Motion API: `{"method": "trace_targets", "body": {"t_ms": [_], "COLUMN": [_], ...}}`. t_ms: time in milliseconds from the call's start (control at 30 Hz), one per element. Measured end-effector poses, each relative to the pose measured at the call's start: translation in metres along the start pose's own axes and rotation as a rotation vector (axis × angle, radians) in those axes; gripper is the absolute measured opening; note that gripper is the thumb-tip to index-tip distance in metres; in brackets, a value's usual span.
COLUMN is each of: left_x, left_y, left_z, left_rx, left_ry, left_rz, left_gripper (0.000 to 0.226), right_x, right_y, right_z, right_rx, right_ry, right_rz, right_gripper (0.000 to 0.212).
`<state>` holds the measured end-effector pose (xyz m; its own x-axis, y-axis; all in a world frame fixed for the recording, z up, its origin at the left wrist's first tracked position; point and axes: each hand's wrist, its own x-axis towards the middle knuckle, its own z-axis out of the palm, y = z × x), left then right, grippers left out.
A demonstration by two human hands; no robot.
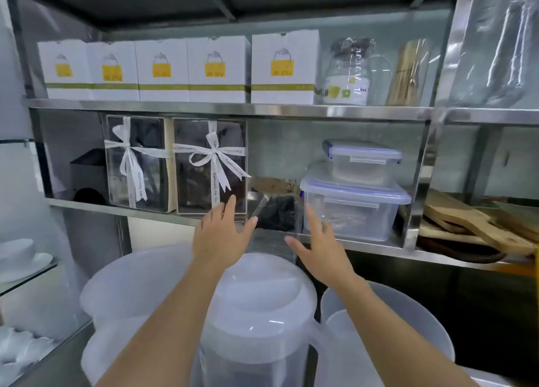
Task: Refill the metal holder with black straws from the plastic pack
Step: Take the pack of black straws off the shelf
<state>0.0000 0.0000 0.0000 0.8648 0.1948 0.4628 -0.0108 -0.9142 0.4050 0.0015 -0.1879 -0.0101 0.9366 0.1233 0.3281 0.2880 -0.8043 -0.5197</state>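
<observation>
A clear plastic pack [275, 216] holding black straws lies end-on on the lower steel shelf [151, 213], between a ribboned gift box and a stack of clear containers. My left hand [223, 233] is open, fingers spread, just left of the pack's front end. My right hand [319, 245] is open too, just right of it. Neither hand grips the pack. No metal holder is in view.
Two ribboned clear gift boxes [210, 165] stand left of the pack; stacked lidded containers [354, 206] stand right. A white-lidded plastic jug [262, 308] and tubs [390, 337] sit below my arms. White boxes [217, 70] fill the upper shelf. Wooden boards [478, 226] lie far right.
</observation>
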Motion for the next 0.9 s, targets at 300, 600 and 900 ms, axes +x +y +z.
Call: {"method": "trace_targets", "body": {"t_ms": [300, 600, 900], "left_x": [0.013, -0.003, -0.027], "left_y": [-0.025, -0.003, 0.004], "left_z": [0.025, -0.007, -0.041], "left_rx": [-0.467, -0.761, -0.869], "left_ry": [-0.454, -0.307, -0.113], "left_rz": [-0.205, -0.103, -0.105], "left_gripper": [0.048, 0.017, 0.054], "right_x": [0.016, 0.007, -0.019], "right_y": [0.007, -0.009, -0.050], "right_z": [0.025, -0.002, -0.055], "right_rx": [0.467, 0.533, 0.815], "right_ry": [-0.332, -0.143, 0.088], "right_rz": [0.175, 0.128, 0.097], "right_gripper": [0.060, 0.036, 0.019]}}
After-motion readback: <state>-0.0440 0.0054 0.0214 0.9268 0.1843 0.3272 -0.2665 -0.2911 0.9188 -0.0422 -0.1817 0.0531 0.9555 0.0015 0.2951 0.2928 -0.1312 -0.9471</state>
